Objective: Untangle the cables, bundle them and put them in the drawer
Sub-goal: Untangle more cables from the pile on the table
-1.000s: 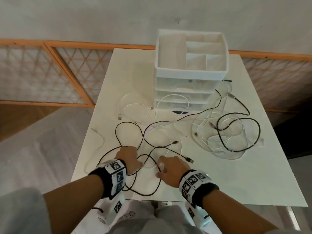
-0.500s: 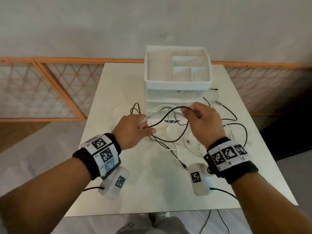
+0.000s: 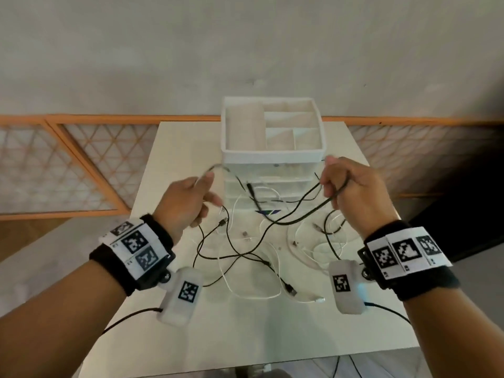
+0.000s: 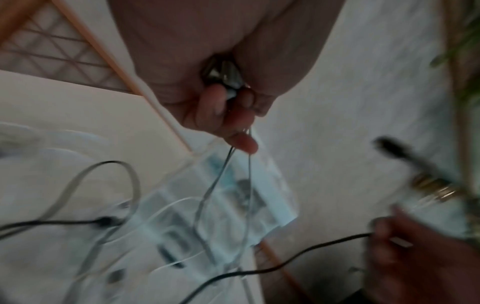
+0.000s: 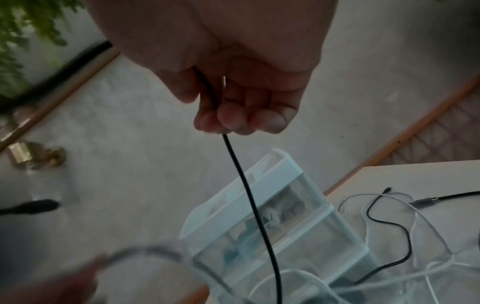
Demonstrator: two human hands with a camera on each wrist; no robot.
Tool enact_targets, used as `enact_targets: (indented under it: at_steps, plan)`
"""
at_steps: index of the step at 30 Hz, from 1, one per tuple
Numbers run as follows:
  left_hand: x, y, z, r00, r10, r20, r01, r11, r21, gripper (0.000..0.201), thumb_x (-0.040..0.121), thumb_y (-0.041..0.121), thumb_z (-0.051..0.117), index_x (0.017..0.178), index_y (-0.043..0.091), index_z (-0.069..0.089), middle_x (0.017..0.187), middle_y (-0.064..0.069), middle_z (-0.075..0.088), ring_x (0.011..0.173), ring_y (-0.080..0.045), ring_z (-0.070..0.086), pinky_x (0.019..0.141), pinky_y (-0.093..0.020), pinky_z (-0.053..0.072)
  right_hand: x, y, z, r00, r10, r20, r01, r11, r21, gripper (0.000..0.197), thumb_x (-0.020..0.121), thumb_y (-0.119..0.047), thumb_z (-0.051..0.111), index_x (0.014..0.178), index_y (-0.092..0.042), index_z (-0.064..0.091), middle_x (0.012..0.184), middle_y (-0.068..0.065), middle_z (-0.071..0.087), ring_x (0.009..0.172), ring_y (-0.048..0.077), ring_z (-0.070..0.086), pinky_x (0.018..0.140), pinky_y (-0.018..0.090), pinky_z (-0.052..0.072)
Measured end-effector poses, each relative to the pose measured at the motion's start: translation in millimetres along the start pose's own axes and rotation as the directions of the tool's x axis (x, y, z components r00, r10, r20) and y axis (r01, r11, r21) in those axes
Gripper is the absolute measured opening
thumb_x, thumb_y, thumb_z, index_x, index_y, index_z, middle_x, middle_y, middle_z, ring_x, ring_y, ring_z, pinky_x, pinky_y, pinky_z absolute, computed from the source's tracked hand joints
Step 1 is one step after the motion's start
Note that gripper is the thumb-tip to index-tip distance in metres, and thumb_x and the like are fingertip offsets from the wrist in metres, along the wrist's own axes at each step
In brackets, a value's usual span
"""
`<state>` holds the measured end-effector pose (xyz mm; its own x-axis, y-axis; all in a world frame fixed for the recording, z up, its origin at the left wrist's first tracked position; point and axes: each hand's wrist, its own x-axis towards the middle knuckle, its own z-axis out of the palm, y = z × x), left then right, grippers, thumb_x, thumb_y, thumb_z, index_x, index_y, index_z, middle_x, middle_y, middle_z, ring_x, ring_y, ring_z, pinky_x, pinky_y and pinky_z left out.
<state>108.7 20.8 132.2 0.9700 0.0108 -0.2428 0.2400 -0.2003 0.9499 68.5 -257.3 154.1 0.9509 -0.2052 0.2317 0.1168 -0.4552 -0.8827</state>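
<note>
**Two hands raised, one black cable strung between them**

Two forearms reach forward over the white worktop (image 3: 169, 148), wrists level, both hands lifted above the surface in front of the drawer unit (image 3: 273, 156), which stands at the far middle of the worktop with its divided top tray uppermost.

The right hand (image 3: 351, 186) is held knuckles-up, its grip curled shut around the black cable (image 3: 300, 216); in the right wrist view the fingers (image 5: 241, 117) fold over the cable, which drops straight down from them. The left hand (image 3: 188, 197) sits lower and to the left, thumb and fingers pinching another stretch of thin cable, which arches up past the fingertips; the left wrist view shows two strands hanging from that pinch.

Between the hands the black cable sags in a loop, off the worktop. Under it, the rest of the tangle lies loose: white cables (image 3: 256, 290) and further black loops, crossing one another near the drawer unit's foot.
</note>
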Motion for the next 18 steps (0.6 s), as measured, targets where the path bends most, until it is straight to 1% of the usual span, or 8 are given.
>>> enact_targets:
  at_steps: [2,3,5,7,9,12,14,18]
  plan:
    - [-7.7,30.8,11.0,0.984,0.132,0.117,-0.128,0.991,-0.043,0.032,0.101,0.042,0.047,0.096,0.017,0.065,0.089,0.002,0.078,0.043,-0.008,0.043,0.036,-0.02,0.031,-6.9,-9.0,10.0,0.986,-0.095,0.137,0.099,0.995,-0.022,0.018,0.085,-0.015,0.052,0.075,-0.022,0.065,0.069,-0.007,0.064,0.056,0.005,0.051,0.059,0.025,0.043]
    - [-11.3,40.9,19.6,0.967,0.181,0.181,-0.177,0.983,-0.04,0.029,0.101,0.043,0.045,0.101,0.021,0.065,0.095,0.005,0.078,0.045,-0.009,0.045,0.037,-0.021,0.033,-10.4,-13.7,15.5,0.969,-0.132,0.208,0.143,0.989,-0.039,0.025,0.084,-0.001,0.053,0.081,-0.021,0.067,0.071,-0.01,0.066,0.053,0.005,0.05,0.057,0.021,0.041]
    - [-17.3,50.7,40.8,0.932,0.231,0.279,-0.242,0.97,0.003,0.031,0.102,0.043,0.042,0.102,0.02,0.064,0.082,0.007,0.077,0.044,-0.01,0.047,0.039,-0.023,0.033,-15.1,-21.9,22.5,0.927,-0.18,0.328,0.206,0.977,-0.046,0.033,0.079,0.01,0.055,0.09,-0.017,0.07,0.075,-0.018,0.067,0.047,0.007,0.043,0.052,0.02,0.039]
    - [-18.2,46.4,61.6,0.912,0.241,0.332,-0.279,0.958,0.07,0.034,0.104,0.04,0.04,0.094,0.014,0.06,0.061,0.003,0.064,0.04,-0.012,0.047,0.039,-0.023,0.034,-15.0,-31.1,21.6,0.901,-0.19,0.391,0.203,0.979,0.008,0.033,0.073,0.002,0.056,0.096,-0.016,0.071,0.086,-0.012,0.072,0.046,0.012,0.038,0.048,0.021,0.036]
    - [-13.5,32.0,72.4,0.917,0.215,0.336,-0.254,0.964,0.076,0.035,0.104,0.038,0.039,0.089,0.01,0.055,0.062,-0.007,0.057,0.047,-0.023,0.051,0.043,-0.027,0.038,-12.5,-40.2,13.2,0.888,-0.153,0.433,0.133,0.988,0.077,0.034,0.07,-0.006,0.054,0.099,-0.013,0.072,0.09,-0.005,0.073,0.048,0.018,0.037,0.048,0.019,0.034]
    - [-3.0,12.6,69.5,0.944,0.178,0.278,-0.213,0.972,0.1,0.037,0.103,0.04,0.04,0.08,0.011,0.049,0.066,-0.009,0.056,0.057,-0.028,0.053,0.051,-0.033,0.041,-11.8,-42.3,-2.8,0.89,-0.086,0.448,0.062,0.996,0.068,0.025,0.081,0.0,0.055,0.097,-0.004,0.074,0.064,-0.023,0.065,0.045,0.002,0.041,0.05,0.008,0.034]
    - [2.6,8.2,63.1,0.956,0.173,0.237,-0.209,0.968,0.138,0.036,0.103,0.04,0.04,0.078,0.014,0.045,0.066,-0.004,0.056,0.054,-0.022,0.051,0.051,-0.03,0.039,-12.9,-31.1,-5.6,0.92,-0.054,0.389,0.069,0.997,-0.025,0.022,0.093,0.0,0.056,0.093,-0.007,0.076,0.058,-0.027,0.063,0.038,0.003,0.039,0.045,0.007,0.03]
    - [16.6,-3.4,45.2,0.962,0.168,0.213,-0.234,0.911,0.339,0.039,0.103,0.043,0.036,0.074,0.019,0.044,0.071,-0.001,0.06,0.052,-0.02,0.05,0.058,-0.031,0.041,-8.1,7.4,-8.8,0.957,-0.034,0.288,0.114,0.956,-0.269,0.035,0.095,0.003,0.054,0.1,-0.021,0.079,0.087,-0.006,0.077,0.047,0.006,0.055,0.053,0.005,0.038]
